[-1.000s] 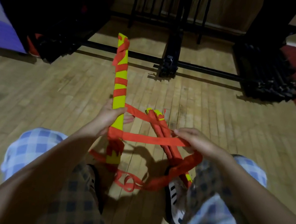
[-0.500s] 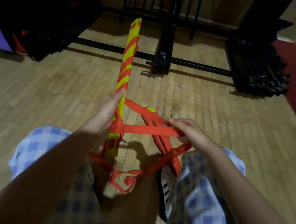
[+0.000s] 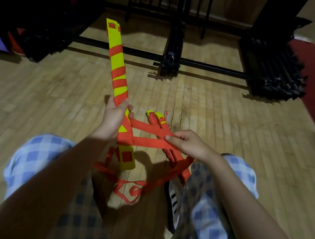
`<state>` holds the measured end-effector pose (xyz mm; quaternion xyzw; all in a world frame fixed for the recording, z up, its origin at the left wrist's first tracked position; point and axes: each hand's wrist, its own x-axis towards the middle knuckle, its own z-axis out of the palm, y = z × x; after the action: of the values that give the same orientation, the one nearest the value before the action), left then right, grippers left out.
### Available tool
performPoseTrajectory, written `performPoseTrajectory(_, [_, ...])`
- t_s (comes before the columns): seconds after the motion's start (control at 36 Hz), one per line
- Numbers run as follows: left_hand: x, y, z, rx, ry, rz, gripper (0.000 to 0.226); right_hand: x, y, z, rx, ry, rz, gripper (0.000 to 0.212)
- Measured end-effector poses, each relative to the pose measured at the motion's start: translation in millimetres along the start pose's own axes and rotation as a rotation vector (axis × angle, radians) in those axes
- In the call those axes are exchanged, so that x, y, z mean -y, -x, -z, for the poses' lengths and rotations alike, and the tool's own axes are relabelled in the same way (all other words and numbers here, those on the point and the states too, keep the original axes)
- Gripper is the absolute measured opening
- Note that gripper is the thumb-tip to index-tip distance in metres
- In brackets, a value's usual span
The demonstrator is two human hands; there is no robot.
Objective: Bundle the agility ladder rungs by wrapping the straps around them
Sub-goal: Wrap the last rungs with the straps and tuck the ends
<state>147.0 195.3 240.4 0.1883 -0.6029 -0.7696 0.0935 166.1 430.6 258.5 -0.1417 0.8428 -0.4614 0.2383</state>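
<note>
- We see two hands at work above a wooden floor (image 3: 235, 115), with two knees in blue checked cloth at the lower corners.
- The left hand (image 3: 113, 118) is curled round one yellow rung bundle (image 3: 117, 65), gripping it a little below its middle; the bundle stands tilted, its top leaning away and to the left, its lower end hanging just above the floor.
- We count about five orange bands spiralled across the bundle's upper part, plus one orange square patch near each end.
- The right hand (image 3: 188, 142) pinches the orange strap (image 3: 149, 141) between thumb and fingers; from the pinch two flat runs of strap stretch left to the bundle, one upper and one lower, meeting it just below the left hand.
- A second group of rungs (image 3: 157, 120), mostly covered in orange with yellow tips, lies on the floor between the hands, passing beneath the right hand.
- Loose strap (image 3: 133, 190) trails in curls on the floor between the legs.
- One striped shoe (image 3: 173, 202) rests beside the right knee.
- Black metal racks (image 3: 273, 71) stand behind.
</note>
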Motion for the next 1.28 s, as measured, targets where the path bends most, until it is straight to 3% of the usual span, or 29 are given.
performPoseTrajectory(0.11, [0,-2,1,-0.052,-0.005,0.078,0.026,-7,-9,-9,0.079,0.040,0.011,0.042])
performPoseTrajectory(0.22, [6,0,4,-0.070,-0.076,0.028,0.036,-12,-12,-12,0.093,0.081,-0.017,0.048])
performPoseTrajectory(0.33, [6,2,8,-0.052,-0.232,-0.011,0.079,-11,-14,-12,0.063,0.095,-0.036,0.046])
performPoseTrajectory(0.42, [3,1,12,-0.068,-0.231,0.001,0.065,-10,-15,-13,0.035,0.089,-0.026,0.047])
performPoseTrajectory(0.5, [0,-1,16,-0.105,-0.144,0.020,0.027,-11,-17,-14,0.018,0.066,-0.014,0.052])
performPoseTrajectory(0.69, [-2,-1,16,-0.178,-0.133,0.086,0.075,-7,-15,-19,0.052,0.042,0.025,0.054])
performPoseTrajectory(0.81, [0,-3,16,-0.127,-0.153,0.062,0.041,0,-14,-24,0.067,0.029,0.009,0.050])
performPoseTrajectory(0.92, [3,-4,19,-0.061,-0.167,-0.011,0.022,4,-12,-24,0.043,-0.103,-0.007,0.048])
performPoseTrajectory(1.0, [4,-1,18,-0.049,-0.201,-0.051,0.018,3,-11,-20,0.010,-0.191,0.019,0.045])
performPoseTrajectory(1.17, [3,4,12,0.037,0.065,0.054,0.031,-1,-6,-16,0.101,-0.298,0.070,0.031])
performPoseTrajectory(1.28, [-3,6,12,0.061,-0.065,-0.001,0.020,-2,-5,-11,0.098,-0.310,0.046,0.021])
